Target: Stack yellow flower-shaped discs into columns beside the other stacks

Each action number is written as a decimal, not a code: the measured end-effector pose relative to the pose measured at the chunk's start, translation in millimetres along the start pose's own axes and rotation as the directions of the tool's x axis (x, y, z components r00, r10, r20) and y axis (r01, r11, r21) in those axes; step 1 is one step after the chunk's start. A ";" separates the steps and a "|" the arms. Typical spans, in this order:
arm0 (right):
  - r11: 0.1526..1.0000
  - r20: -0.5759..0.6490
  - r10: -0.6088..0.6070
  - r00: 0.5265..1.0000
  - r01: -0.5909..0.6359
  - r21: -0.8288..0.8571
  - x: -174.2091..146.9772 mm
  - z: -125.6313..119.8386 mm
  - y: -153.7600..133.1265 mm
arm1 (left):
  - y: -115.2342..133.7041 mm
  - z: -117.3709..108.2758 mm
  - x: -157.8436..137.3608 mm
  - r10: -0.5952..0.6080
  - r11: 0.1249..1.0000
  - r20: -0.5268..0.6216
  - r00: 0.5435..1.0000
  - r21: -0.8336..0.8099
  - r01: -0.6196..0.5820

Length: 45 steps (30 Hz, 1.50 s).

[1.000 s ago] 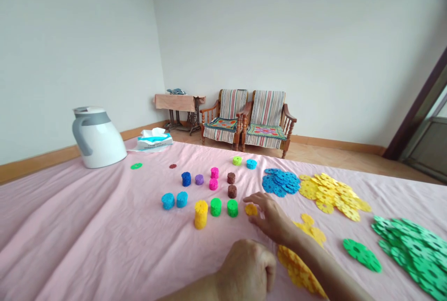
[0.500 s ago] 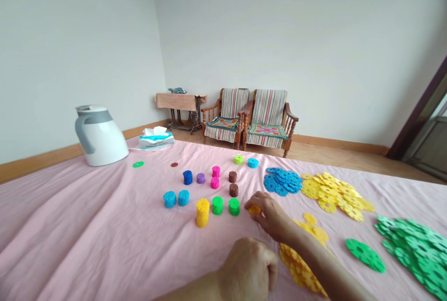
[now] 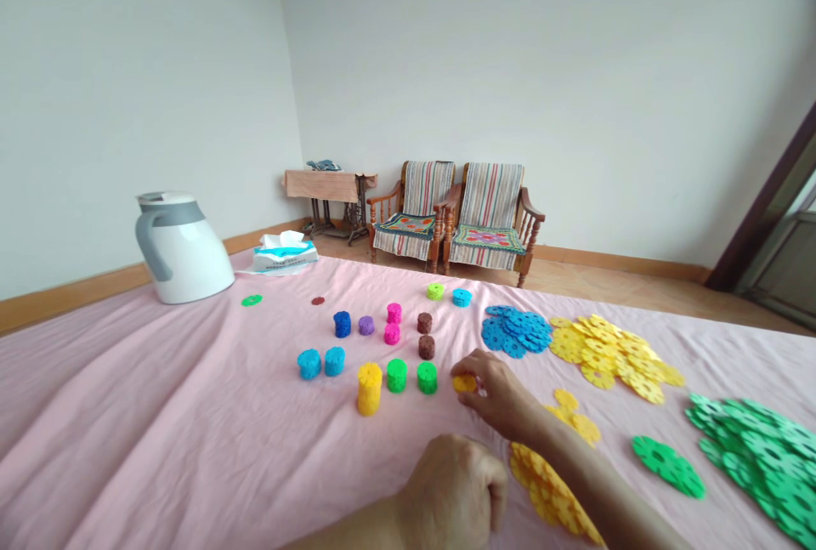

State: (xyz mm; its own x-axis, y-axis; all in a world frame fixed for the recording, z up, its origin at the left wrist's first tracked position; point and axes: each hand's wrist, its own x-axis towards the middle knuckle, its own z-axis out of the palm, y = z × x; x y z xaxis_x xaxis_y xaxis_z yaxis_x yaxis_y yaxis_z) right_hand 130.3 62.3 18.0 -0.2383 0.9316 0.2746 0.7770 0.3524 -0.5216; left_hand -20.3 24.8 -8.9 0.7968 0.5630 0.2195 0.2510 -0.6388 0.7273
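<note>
My right hand reaches onto the pink cloth, thumb and fingers curled around a yellow notched disc; whether more discs lie under it is hidden. Just left of it stand two short green stacks and a taller yellow stack. My left hand is closed in a fist nearer to me, its inside hidden from view. Under my right forearm lies a pile of yellow discs, partly covered by the arm. Farther off are two brown stacks and two pink stacks.
Blue discs, yellow discs and large green discs lie heaped on the right. More small stacks, light blue and dark blue, stand left. A white jug and tissue box are at the far left.
The fingers of my right hand have shifted very slightly to the right at the yellow disc. My left fist and the stacks look unmoved.
</note>
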 end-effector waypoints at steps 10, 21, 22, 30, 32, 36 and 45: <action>1.000 0.092 0.011 0.996 -0.011 -0.005 -7.5 -5.2 -9.6 | 14.9 -30.5 0.0 -0.177 0.974 -0.359 0.916 0.067 0.214; 0.996 0.071 0.007 0.997 -0.014 0.093 -42.1 -8.7 -30.1 | 6.2 -35.0 1.8 -0.207 0.966 -0.496 0.843 0.035 0.258; 0.995 0.045 0.032 0.998 -0.036 0.091 -46.7 -8.5 -28.1 | 6.4 -35.7 1.0 -0.215 0.962 -0.466 0.859 0.049 0.267; 0.989 -0.161 0.145 0.976 -0.143 0.026 -72.7 10.2 -14.2 | 4.3 -33.0 -0.7 -0.222 0.964 -0.337 0.915 0.067 0.259; 0.990 -0.163 0.139 0.977 -0.136 0.030 -73.4 11.5 -16.0 | 2.1 -31.7 0.1 -0.232 0.964 -0.327 0.916 0.051 0.262; 0.993 -0.171 0.115 0.979 -0.117 -0.004 -72.9 14.0 -20.8 | 1.1 -32.9 2.3 -0.224 0.965 -0.314 0.923 0.064 0.256; 0.973 -0.226 0.162 0.960 -0.194 -0.126 -68.7 -3.9 -15.0 | 0.7 -35.5 5.4 -0.204 0.958 -0.306 0.930 0.133 0.254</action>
State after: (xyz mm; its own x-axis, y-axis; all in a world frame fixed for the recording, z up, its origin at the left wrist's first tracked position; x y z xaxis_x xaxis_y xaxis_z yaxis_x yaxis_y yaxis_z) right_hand 137.3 -7.3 10.1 0.0290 0.9319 0.3616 0.8756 0.1508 -0.4589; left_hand -35.4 46.0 15.8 0.5215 0.8143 0.2548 0.5160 -0.5388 0.6660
